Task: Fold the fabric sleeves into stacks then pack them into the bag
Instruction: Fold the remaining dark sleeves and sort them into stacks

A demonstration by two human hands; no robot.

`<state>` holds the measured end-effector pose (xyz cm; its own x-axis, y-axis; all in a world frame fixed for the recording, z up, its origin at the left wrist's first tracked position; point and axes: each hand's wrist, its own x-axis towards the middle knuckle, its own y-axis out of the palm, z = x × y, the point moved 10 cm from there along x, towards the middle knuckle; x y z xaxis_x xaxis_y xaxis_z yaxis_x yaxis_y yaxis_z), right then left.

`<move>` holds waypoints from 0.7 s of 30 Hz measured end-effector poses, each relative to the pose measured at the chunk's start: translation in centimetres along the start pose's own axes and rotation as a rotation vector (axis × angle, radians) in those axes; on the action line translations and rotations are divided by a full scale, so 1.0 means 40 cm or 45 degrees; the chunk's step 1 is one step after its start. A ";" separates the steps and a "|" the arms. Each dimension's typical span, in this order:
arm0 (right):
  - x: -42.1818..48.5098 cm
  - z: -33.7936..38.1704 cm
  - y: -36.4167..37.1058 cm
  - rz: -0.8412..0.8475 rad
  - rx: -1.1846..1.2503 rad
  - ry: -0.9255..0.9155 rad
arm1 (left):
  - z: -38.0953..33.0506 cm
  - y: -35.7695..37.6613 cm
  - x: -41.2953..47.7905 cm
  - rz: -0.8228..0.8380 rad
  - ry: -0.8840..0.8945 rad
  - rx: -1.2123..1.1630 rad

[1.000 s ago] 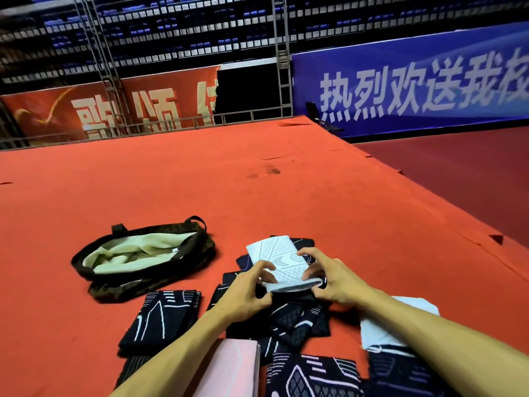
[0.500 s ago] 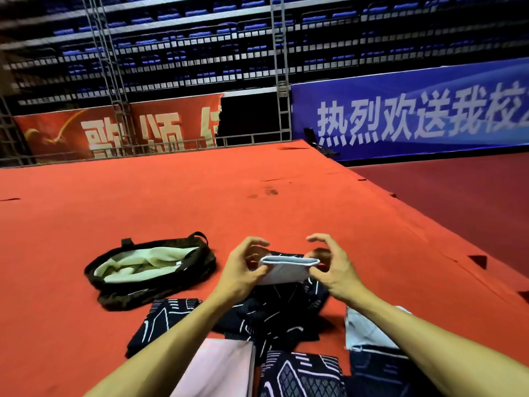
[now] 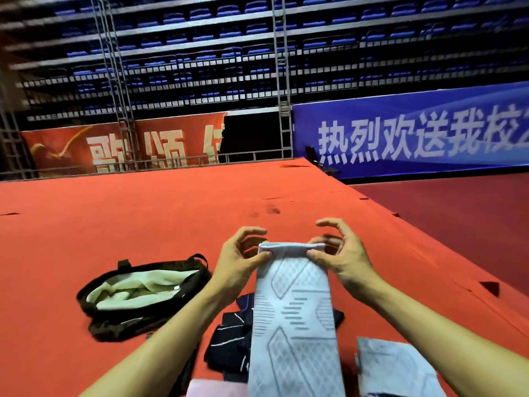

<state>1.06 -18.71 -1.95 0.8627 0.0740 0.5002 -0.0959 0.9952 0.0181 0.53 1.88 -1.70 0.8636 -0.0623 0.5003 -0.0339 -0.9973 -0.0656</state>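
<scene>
A pale grey patterned fabric sleeve (image 3: 294, 319) hangs unrolled in front of me. My left hand (image 3: 239, 262) pinches its top left corner and my right hand (image 3: 340, 253) pinches its top right corner, holding it up above the red carpet. Below it lies a heap of dark patterned sleeves (image 3: 229, 342). Another pale sleeve (image 3: 395, 368) lies at the lower right, and a pink one (image 3: 214, 389) peeks in at the bottom edge. The dark bag (image 3: 137, 316) with a pale green lining lies open on the carpet to the left.
The red carpeted platform (image 3: 143, 224) stretches ahead and drops off at its right edge to a darker red floor (image 3: 458, 213). Banners and tiers of blue seats stand far behind.
The folded grey sleeve was lifted off the dark heap and has dropped open to its full length. Both hands rose, each now holding a top corner. The camera tilted upward.
</scene>
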 end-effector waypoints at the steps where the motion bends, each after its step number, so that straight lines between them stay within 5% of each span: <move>1: 0.012 -0.056 0.000 -0.016 -0.007 0.054 | 0.049 -0.003 0.011 -0.013 -0.042 -0.004; 10: 0.074 -0.401 0.005 -0.075 -0.143 0.303 | 0.391 -0.028 0.061 -0.041 -0.346 0.001; 16: 0.081 -0.342 0.014 -0.076 -0.140 0.215 | 0.351 -0.039 0.061 -0.038 -0.280 -0.031; 21: -0.019 -0.214 0.054 0.233 -0.263 0.064 | 0.221 0.005 -0.029 0.301 -0.139 0.083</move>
<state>4.45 -16.08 -9.70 0.8643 0.2519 0.4354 -0.1535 0.9564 -0.2485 3.96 2.11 -9.92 0.8849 -0.2852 0.3683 -0.2119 -0.9506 -0.2270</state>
